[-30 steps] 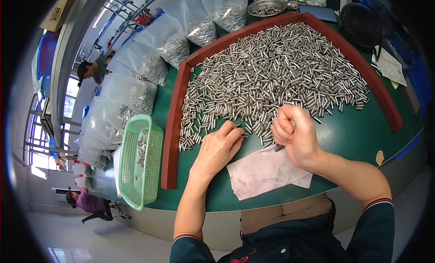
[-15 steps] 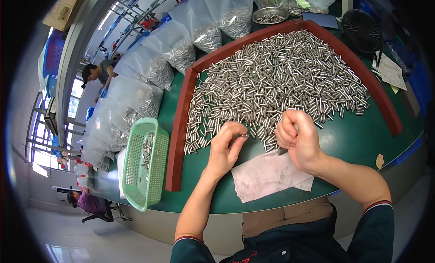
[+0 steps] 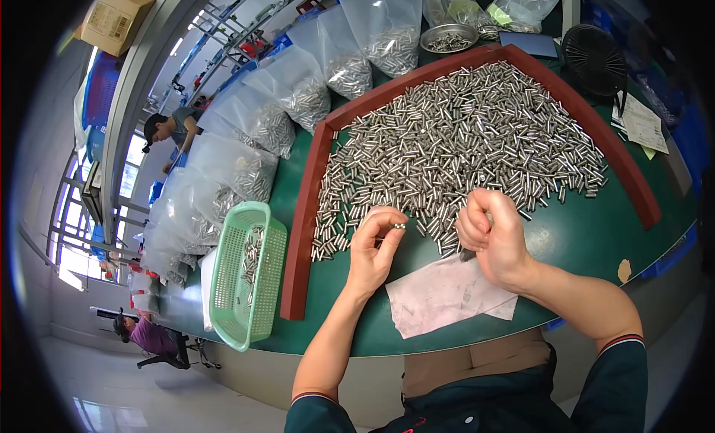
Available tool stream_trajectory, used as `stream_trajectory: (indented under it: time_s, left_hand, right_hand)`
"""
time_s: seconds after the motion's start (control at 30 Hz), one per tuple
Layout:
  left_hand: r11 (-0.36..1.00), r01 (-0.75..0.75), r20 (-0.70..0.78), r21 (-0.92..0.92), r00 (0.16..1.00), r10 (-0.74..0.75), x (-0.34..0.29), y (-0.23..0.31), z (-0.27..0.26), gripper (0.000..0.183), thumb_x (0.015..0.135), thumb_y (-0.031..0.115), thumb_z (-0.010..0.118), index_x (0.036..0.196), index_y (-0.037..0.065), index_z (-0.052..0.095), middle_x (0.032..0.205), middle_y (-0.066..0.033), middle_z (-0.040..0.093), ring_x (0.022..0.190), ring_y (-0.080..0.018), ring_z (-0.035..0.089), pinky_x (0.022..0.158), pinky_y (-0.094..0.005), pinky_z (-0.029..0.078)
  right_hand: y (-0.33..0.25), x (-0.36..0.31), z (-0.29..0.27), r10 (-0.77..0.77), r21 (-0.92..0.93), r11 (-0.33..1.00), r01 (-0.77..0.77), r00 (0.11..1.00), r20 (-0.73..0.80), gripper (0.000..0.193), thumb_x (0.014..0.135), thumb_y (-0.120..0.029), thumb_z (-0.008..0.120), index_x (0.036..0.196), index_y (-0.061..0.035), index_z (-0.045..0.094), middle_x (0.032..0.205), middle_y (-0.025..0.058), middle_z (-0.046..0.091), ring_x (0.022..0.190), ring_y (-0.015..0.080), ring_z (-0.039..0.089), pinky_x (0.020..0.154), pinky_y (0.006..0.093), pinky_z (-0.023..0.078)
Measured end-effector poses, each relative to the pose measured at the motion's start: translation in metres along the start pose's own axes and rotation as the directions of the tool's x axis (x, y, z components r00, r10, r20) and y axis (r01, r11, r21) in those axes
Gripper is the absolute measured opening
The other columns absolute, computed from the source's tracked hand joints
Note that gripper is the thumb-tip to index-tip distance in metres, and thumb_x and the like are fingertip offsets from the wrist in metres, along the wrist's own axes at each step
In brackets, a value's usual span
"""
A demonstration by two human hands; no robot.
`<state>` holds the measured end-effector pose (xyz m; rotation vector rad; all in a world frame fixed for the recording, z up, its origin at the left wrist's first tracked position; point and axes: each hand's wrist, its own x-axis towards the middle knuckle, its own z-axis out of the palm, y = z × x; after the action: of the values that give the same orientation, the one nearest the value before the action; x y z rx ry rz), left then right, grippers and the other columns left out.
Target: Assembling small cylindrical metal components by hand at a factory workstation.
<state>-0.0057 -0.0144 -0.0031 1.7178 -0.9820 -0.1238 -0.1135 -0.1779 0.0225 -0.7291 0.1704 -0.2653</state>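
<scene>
Between thumb and forefinger, my left hand (image 3: 370, 248) pinches a couple of small metal pins (image 3: 400, 226), their shiny ends showing. My right hand (image 3: 493, 235) is curled into a fist just above a pinkish stained cloth (image 3: 436, 299). A small dark tip (image 3: 467, 254) pokes out beneath that fist; the rest of what it grips is hidden by the fingers. Beyond both hands spreads a large heap of short steel pins (image 3: 465, 127) on the green tabletop (image 3: 566, 232). The cloth lies flat near the table's front edge.
A dark red frame (image 3: 300, 239) borders the heap on the left, back and right. To the left stands a green perforated basket (image 3: 216, 288) with some pins. Clear bags of pins (image 3: 309, 98) line the back left. A metal bowl (image 3: 449, 38) and a black fan (image 3: 593, 57) stand behind.
The pins in my left fingers have turned, so their bright ends now show. My right fist keeps much the same pose. The whole view has shifted slightly.
</scene>
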Motion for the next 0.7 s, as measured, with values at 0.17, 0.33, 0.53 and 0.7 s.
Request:
stream_trajectory:
  time_s: [0.17,0.33,0.53,0.7]
  left_hand:
    - [1.000,-0.003,0.012,-0.006,1.000,0.003,0.000,-0.001,-0.001,0.008,0.079,-0.001,0.054,0.087,0.001,0.052,0.090,-0.0060,0.054,0.071,-0.0082,0.048,0.058,-0.0188,0.040]
    - [1.000,0.011,0.013,-0.012,1.000,-0.011,0.000,-0.001,0.000,0.008,0.079,0.000,0.054,0.086,0.000,0.053,0.089,-0.0057,0.054,0.071,-0.0082,0.049,0.059,-0.0186,0.040]
    - [0.994,0.106,0.042,-0.036,0.994,-0.105,-0.003,0.003,-0.001,0.007,0.080,0.001,0.054,0.087,-0.001,0.055,0.088,-0.0044,0.055,0.068,-0.0063,0.049,0.058,-0.0175,0.040]
    - [0.653,0.458,0.226,-0.604,0.883,-0.411,-0.005,0.017,0.001,0.006,0.085,0.008,0.047,0.088,0.003,0.050,0.082,-0.0086,0.058,0.044,-0.0014,0.029,0.041,-0.0164,0.023]
  right_hand:
    - [0.000,0.000,0.001,0.007,-0.001,1.000,-0.007,1.000,-0.003,0.034,0.081,-0.017,0.037,0.049,-0.0114,0.028,0.041,-0.0025,0.026,0.038,0.0060,0.018,0.037,0.0229,0.015]
    - [0.000,0.000,0.000,0.003,0.001,1.000,-0.003,1.000,-0.005,0.034,0.081,-0.017,0.037,0.049,-0.0115,0.028,0.042,-0.0025,0.026,0.038,0.0060,0.018,0.037,0.0229,0.015]
    - [0.001,0.001,0.000,0.008,0.009,1.000,-0.008,1.000,-0.002,0.034,0.081,-0.018,0.036,0.049,-0.0115,0.028,0.042,-0.0027,0.026,0.038,0.0059,0.017,0.037,0.0229,0.015]
    - [0.001,-0.001,-0.002,-0.001,0.011,1.000,0.001,1.000,0.001,0.034,0.082,-0.018,0.036,0.050,-0.0114,0.028,0.042,-0.0030,0.026,0.038,0.0057,0.017,0.037,0.0229,0.014]
